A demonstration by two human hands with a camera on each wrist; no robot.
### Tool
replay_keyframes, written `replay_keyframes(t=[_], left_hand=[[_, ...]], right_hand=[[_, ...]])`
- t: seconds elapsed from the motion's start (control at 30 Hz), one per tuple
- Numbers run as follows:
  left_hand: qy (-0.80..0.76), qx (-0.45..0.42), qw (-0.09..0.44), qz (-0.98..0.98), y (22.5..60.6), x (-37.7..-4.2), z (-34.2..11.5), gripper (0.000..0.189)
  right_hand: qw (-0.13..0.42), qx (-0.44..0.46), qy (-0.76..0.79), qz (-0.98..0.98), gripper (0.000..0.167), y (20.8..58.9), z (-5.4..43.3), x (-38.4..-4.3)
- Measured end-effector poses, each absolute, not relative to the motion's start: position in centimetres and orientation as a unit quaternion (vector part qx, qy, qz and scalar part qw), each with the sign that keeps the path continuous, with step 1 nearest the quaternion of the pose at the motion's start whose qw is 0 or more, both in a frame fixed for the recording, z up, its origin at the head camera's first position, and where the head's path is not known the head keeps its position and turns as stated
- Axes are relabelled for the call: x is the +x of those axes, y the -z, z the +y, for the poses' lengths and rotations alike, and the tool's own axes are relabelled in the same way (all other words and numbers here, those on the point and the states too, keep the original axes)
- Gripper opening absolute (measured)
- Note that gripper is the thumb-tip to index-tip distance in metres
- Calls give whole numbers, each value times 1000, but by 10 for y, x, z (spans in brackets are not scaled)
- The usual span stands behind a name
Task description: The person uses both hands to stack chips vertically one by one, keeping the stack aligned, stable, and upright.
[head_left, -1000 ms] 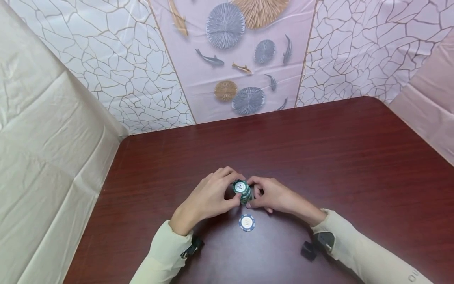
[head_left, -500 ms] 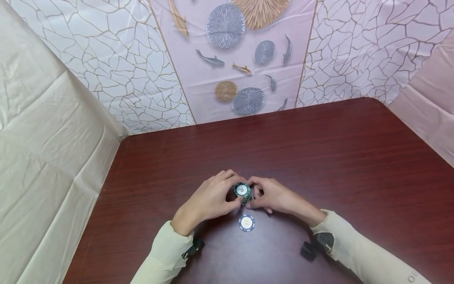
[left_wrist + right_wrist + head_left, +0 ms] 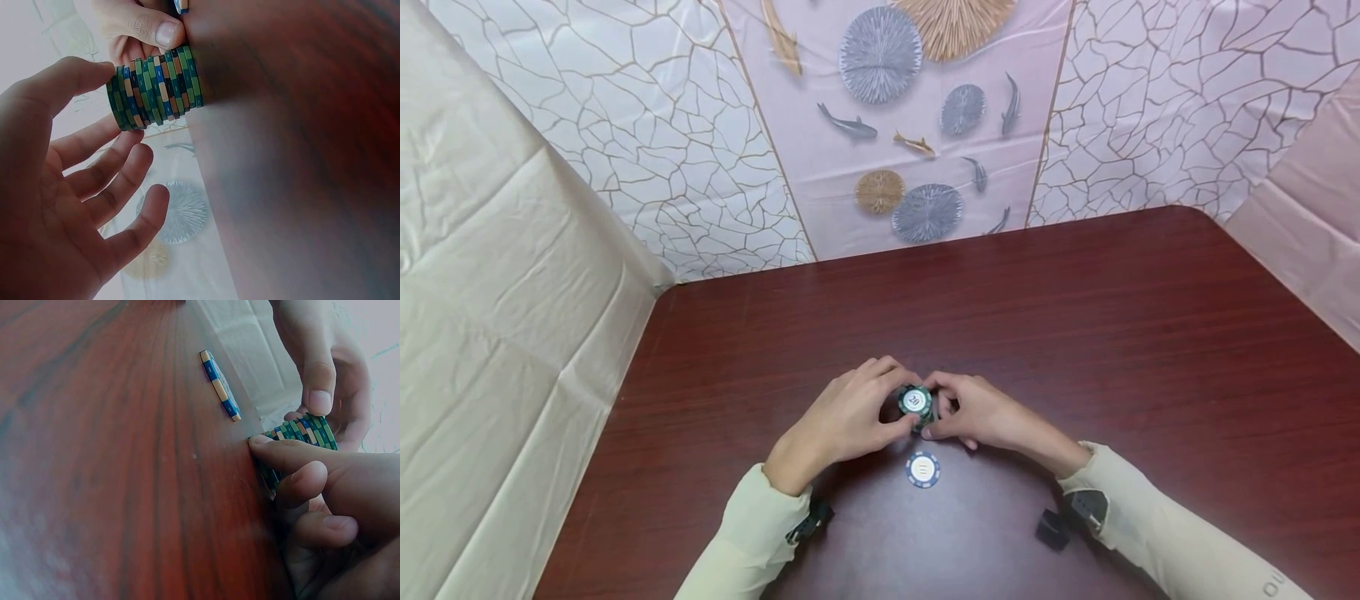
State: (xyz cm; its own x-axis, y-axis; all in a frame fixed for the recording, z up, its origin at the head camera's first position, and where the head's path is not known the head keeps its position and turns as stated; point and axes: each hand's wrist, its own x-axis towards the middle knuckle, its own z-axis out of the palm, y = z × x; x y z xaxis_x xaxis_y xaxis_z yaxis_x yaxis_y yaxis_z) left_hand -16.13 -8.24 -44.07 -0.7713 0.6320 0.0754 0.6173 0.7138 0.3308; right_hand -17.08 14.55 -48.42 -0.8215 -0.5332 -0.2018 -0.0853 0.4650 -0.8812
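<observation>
A tall stack of poker chips (image 3: 915,402) stands on the table between the two hands, its top chip green and marked 20. My left hand (image 3: 844,418) pinches the upper part of the stack between thumb and index finger; the other fingers spread loosely in the left wrist view. Lower down, my right hand (image 3: 976,410) holds the stack near the tabletop, its thumb (image 3: 265,442) at the bottom chips. Green, blue and tan edges show along the chip column (image 3: 156,87). Just in front lies a single blue-and-white chip (image 3: 922,470), flat and apart from the stack.
The dark red wooden table (image 3: 1075,333) reaches to a patterned cloth backdrop (image 3: 925,125). A pale cloth (image 3: 497,333) hangs along the left side. Black straps with a small dark device (image 3: 1052,530) sit at the wrists.
The top of the stack has shifted slightly right with my left hand and now sits more squarely over the lower chips. My right hand and the blue chip stay put.
</observation>
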Motion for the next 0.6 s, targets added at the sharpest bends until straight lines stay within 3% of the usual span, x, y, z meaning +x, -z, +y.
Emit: replay_keyframes(t=[0.37,0.6], left_hand=[[-213,329,3,920,429,-159,-87,45],[-256,303,-10,918,418,-141,-91,28]], right_hand=[[230,-188,479,826,46,482,146,-171],[231,-189,478,826,44,482,144,-171]])
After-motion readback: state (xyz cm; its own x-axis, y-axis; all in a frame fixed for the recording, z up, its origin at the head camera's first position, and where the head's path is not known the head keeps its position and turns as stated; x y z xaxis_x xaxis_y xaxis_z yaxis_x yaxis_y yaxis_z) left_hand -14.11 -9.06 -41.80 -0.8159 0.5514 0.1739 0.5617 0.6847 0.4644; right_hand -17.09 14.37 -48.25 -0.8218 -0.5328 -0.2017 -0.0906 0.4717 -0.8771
